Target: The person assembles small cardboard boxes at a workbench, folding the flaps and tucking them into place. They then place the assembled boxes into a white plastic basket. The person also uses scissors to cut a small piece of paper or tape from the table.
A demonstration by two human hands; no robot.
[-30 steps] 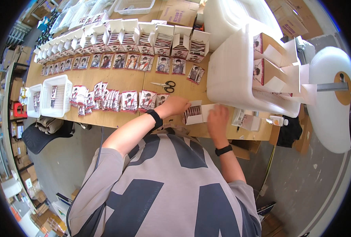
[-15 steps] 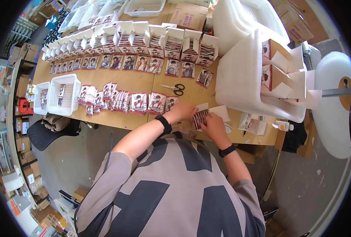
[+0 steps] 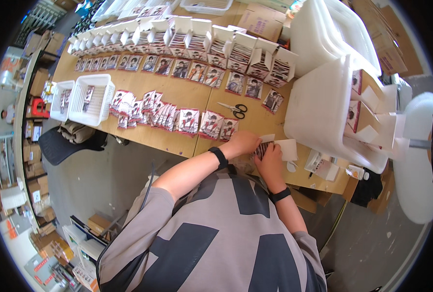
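Note:
A small white open-topped box (image 3: 288, 149) packed with upright foil packets stands at the near table edge, its flaps folded out. My left hand (image 3: 244, 143) grips its left side, the fingertips partly hidden by it. With its fingers bent, my right hand (image 3: 271, 164) holds the box's right side, over the edge of the packets. Left of my left hand, red-and-white packets (image 3: 210, 124) printed with a cartoon figure lie in a long overlapping row. Black-handled scissors (image 3: 238, 112) rest on the table beyond my hands.
A curved line of open boxes (image 3: 197, 44) filled with packets runs along the back, single packets (image 3: 180, 68) before them. White baskets (image 3: 91, 100) stand at the left. A big white bin (image 3: 316, 102) holding boxes rises at the right. A carton (image 3: 262, 22) sits behind.
The view has shifted, so the table appears farther right and turned a little. Both hands remain at the box; my right fingers have moved slightly over the packets.

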